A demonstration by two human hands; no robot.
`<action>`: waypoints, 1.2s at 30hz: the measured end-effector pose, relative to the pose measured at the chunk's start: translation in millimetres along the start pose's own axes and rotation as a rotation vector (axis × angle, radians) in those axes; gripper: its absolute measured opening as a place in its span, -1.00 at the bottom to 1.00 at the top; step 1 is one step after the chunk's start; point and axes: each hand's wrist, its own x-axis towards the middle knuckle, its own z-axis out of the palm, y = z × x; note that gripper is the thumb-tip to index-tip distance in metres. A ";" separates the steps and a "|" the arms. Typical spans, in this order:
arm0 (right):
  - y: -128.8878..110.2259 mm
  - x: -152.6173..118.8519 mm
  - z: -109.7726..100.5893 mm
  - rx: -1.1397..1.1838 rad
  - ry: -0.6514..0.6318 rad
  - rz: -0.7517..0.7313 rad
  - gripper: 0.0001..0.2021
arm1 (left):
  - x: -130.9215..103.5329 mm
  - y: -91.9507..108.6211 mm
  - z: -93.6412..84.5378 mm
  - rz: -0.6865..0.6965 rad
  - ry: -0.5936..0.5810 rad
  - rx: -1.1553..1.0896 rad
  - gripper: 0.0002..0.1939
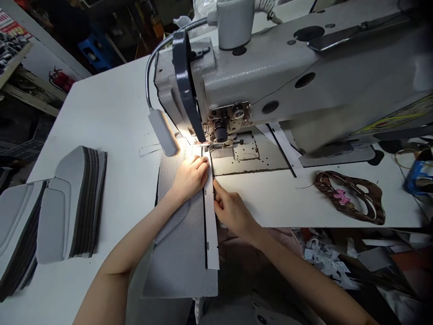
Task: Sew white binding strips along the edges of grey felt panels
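A grey mesh-textured fabric panel (pixel 186 266) lies under the sewing machine (pixel 270 76) and hangs past the table's front edge. Along its right side runs a long white strip (pixel 211 234) with a black edge and small slots. My left hand (pixel 191 178) rests on the panel with curled fingers, its fingertips pressing at the strip just in front of the presser foot (pixel 207 146). On the other side, my right hand (pixel 233 210) is closed at the strip's right edge, thumb and forefinger against it. The fingertips' undersides are hidden.
Stacks of grey padded pieces (pixel 76 203) stand at the left of the white table (pixel 125 104). A lit gooseneck lamp (pixel 164 133) hangs beside the needle area. Another black-edged white strip (pixel 286 149) lies on the machine bed. A brown cut-out item (pixel 350 196) sits at right.
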 end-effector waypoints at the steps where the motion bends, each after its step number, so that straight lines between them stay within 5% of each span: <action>1: -2.0 1.7 -1.4 0.005 -0.016 0.025 -0.39 | 0.3 -1.1 1.4 0.008 0.021 0.012 -0.77; 9: -8.6 -17.1 7.4 0.053 -0.103 0.111 -0.26 | 8.2 -11.2 8.7 -0.029 0.034 0.006 -0.76; 16: -5.1 -11.4 10.7 0.178 -0.027 0.117 -0.33 | -8.9 6.9 2.6 -0.012 0.102 -0.069 -0.79; 21: -6.3 -5.2 11.3 0.134 0.014 0.113 -0.38 | -7.2 1.3 7.0 -0.031 0.094 -0.092 -0.78; 29: -9.8 -39.0 13.6 0.145 -0.132 0.108 -0.25 | 8.0 -14.2 14.4 -0.050 0.087 -0.029 -0.78; 36: -5.0 -18.7 10.4 0.105 -0.053 0.116 -0.28 | -0.6 0.8 5.0 -0.038 0.085 -0.007 -0.81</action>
